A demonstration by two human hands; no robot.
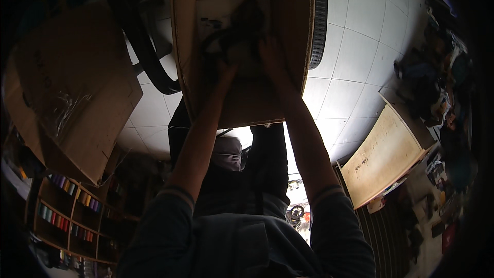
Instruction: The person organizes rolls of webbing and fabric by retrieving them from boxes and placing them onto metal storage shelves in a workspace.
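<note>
Both of my arms reach down into an open cardboard box [182,46], which stands ahead of me. Deep inside, in heavy shadow, lies a dark bundle [242,54] with a greyish middle and a dark curved band around it; its kind is too dim to tell. My left hand [227,73] is closed at the bundle's near left side. Against its right side is my right hand [271,55], with fingers bent toward it and partly lost in the shadow. Beyond the bundle a rounded dark lump [248,13] sits on the pale bottom, beside small dark marks.
A large cardboard carton [72,87] with clear plastic on it stands at left, above a wooden shelf [72,211] of coloured thread spools. A black curved chair frame [149,56] is left of the box. Pale floor tiles [355,41] and a wooden board [383,154] lie right.
</note>
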